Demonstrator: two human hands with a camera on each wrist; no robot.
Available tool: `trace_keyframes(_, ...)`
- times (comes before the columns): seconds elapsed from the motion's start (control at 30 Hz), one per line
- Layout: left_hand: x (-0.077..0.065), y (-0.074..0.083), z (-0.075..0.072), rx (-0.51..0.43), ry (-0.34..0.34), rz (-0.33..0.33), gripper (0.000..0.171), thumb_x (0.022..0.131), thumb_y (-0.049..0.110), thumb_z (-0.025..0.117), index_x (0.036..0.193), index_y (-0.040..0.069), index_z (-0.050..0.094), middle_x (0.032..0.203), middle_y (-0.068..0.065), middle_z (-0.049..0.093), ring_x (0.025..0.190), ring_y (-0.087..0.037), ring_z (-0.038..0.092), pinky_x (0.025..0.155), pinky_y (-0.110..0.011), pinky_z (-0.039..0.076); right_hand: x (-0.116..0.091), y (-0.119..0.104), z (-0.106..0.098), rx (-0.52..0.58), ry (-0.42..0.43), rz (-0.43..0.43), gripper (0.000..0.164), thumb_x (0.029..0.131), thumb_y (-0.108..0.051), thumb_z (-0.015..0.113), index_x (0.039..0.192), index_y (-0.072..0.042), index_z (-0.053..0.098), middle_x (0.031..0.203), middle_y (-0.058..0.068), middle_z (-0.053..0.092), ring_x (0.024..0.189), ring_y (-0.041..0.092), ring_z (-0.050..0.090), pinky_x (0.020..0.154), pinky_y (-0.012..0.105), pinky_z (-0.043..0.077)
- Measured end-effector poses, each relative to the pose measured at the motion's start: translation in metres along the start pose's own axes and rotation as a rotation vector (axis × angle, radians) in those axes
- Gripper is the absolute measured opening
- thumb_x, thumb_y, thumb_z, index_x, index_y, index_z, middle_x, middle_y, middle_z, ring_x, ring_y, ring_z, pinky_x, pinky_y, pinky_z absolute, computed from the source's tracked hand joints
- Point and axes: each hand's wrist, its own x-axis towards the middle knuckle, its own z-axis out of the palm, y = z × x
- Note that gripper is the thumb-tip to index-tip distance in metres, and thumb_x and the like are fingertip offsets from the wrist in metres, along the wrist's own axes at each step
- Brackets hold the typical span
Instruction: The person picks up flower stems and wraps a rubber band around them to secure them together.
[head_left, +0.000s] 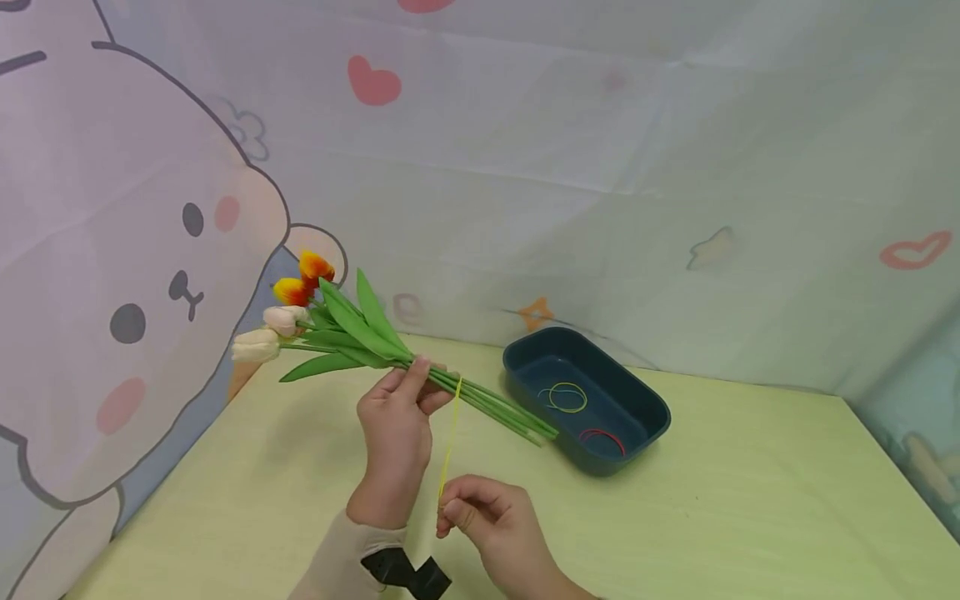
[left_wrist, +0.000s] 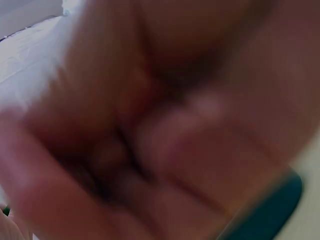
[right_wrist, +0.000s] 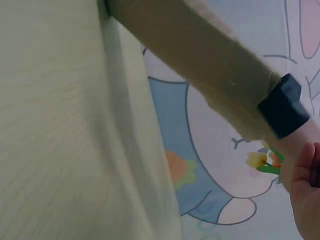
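Note:
A bunch of artificial tulips (head_left: 352, 333), with orange-yellow and pale heads, leans with its blooms to the left. My left hand (head_left: 397, 421) grips it around the green stems, thumb on top, just below the leaves. Around the stems, right of that thumb, loops a thin yellow rubber band (head_left: 452, 437). It runs taut down to my right hand (head_left: 495, 517), which pinches its lower end between thumb and curled fingers. Close and blurred, my left hand (left_wrist: 200, 145) fills the left wrist view. The right wrist view catches part of the tulips (right_wrist: 258, 160) behind the hand.
A dark blue tray (head_left: 660, 408) stands on the yellow-green table (head_left: 750, 467), beside the stem ends. Inside it lie a yellow band (head_left: 567, 398) and a red band (head_left: 606, 439). A printed cloth (head_left: 525, 167) hangs behind the table.

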Motion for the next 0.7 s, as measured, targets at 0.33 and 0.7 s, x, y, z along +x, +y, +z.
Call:
trace_keyframes(0.33, -0.012, 0.023, 0.004, -0.081, -0.171, -0.240, 0.029, 0.099, 0.003, 0.051, 0.077, 0.005, 0.070, 0.072, -0.005, 0.068, 0.065, -0.013, 0.068, 0.058, -0.018, 0.058, 0.011, 0.016, -0.028, 0.151, -0.050, 0.273, 0.014, 0.096, -0.011, 0.059, 0.089, 0.001, 0.061, 0.081, -0.006, 0.058, 0.074, 0.005, 0.057, 0.074, 0.019, 0.054)
trace_keyframes(0.7, -0.019, 0.028, -0.002, 0.042, -0.506, -0.262, 0.026, 0.099, 0.005, 0.053, 0.083, 0.011, 0.072, 0.077, -0.001, 0.067, 0.070, -0.011, 0.070, 0.061, -0.019, 0.059, 0.036, -0.009, -0.076, -0.011, 0.226, 0.332, 0.024, 0.094, 0.003, 0.054, 0.084, -0.013, 0.067, 0.077, -0.006, 0.062, 0.069, 0.005, 0.058, 0.066, 0.016, 0.053)
